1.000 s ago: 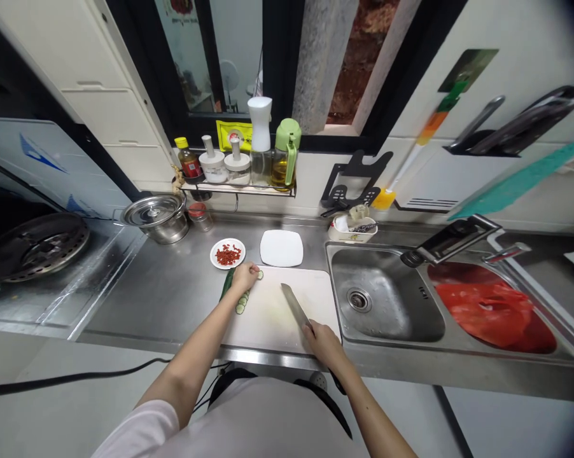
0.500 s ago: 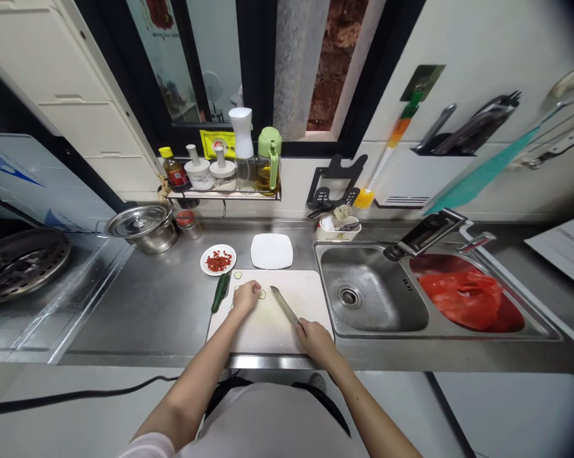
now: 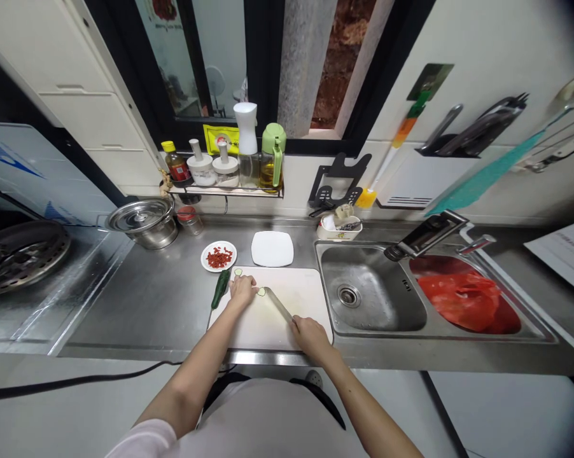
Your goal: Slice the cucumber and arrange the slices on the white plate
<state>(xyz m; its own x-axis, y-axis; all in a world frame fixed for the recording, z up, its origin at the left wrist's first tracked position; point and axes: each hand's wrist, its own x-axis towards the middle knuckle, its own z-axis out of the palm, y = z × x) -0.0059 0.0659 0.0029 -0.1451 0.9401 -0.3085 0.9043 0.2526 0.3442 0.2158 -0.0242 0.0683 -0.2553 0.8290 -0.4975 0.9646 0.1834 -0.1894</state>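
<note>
My right hand (image 3: pixel 310 336) is closed round the handle of a kitchen knife (image 3: pixel 279 304). Its blade slants up and left over a white cutting board (image 3: pixel 287 334), the tip by a thin cucumber slice (image 3: pixel 261 292). My left hand (image 3: pixel 243 290) lies low over the board's left part, fingers stretched rightward and slightly apart, tips beside that slice; what is under the palm is hidden. Another cucumber slice (image 3: pixel 238 272) lies at the board's upper left corner. Along the left edge rests a dark green cucumber (image 3: pixel 221 289).
Behind the board are a plate of chopped red pieces (image 3: pixel 219 257) and a white square plate (image 3: pixel 272 249). A lidded steel pot (image 3: pixel 148 226) stands left. To the right is a double sink (image 3: pixel 377 286) with a red plastic bag (image 3: pixel 463 299). Bottles and jars line a rack (image 3: pixel 230 191).
My left hand has shifted slightly left and up, its fingers straightening from a curl. The knife has moved left, bringing its tip to the slice. The camera view has tilted a little.
</note>
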